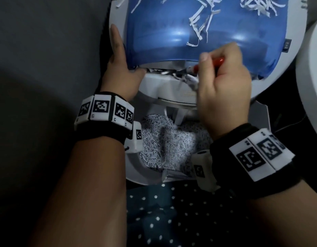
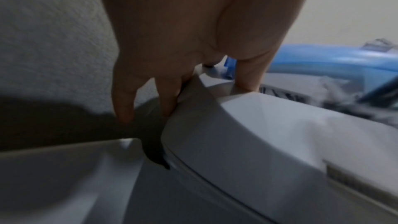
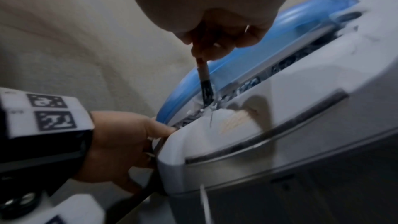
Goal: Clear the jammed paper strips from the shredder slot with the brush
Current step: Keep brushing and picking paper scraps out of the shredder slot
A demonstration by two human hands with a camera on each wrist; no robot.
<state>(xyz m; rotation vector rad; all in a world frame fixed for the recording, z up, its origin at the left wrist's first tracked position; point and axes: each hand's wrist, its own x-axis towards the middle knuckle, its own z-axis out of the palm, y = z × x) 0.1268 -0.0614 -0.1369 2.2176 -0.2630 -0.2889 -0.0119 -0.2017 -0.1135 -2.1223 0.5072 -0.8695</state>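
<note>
**Brush in the slot**

Your right hand [image 1: 223,82] pinched the red brush [image 3: 203,76], its bristles down among the jammed strips [image 3: 206,106] in the shredder [image 3: 290,108] slot. Your left hand [image 1: 121,73], fingers straight, braced the shredder's left edge.

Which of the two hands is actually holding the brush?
The right hand pinches the red-handled brush, its bristles poked into the shredder slot. The left hand only steadies the shredder's edge, fingers straight.
</note>
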